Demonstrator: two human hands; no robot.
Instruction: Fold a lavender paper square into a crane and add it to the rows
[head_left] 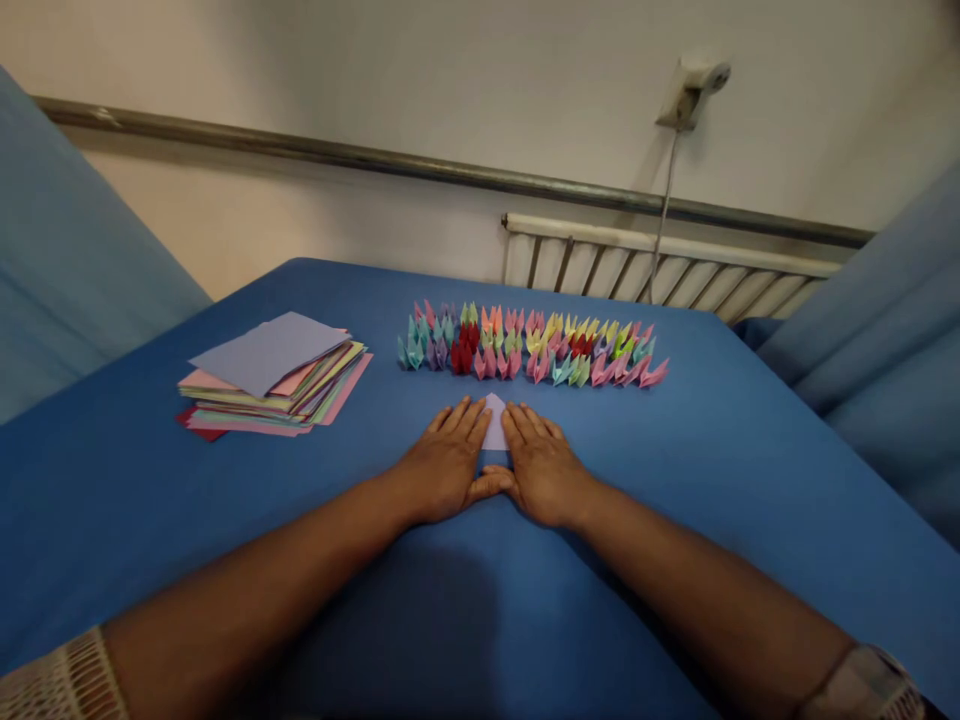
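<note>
A small folded piece of lilac paper (495,422) lies on the blue tabletop (675,480), its pointed tip facing away from me. My left hand (444,464) and my right hand (541,462) lie flat on either side of it, fingers stretched out and pressing its edges, thumbs meeting at the near edge. Most of the paper is hidden under my fingers. Just beyond it stands a row of several small folded paper figures (531,346) in many colours.
A stack of coloured paper sheets (276,378) with a lilac sheet on top lies at the left of the table. Behind the table are a wall rail, a slatted radiator (660,265) and blue fabric at both sides.
</note>
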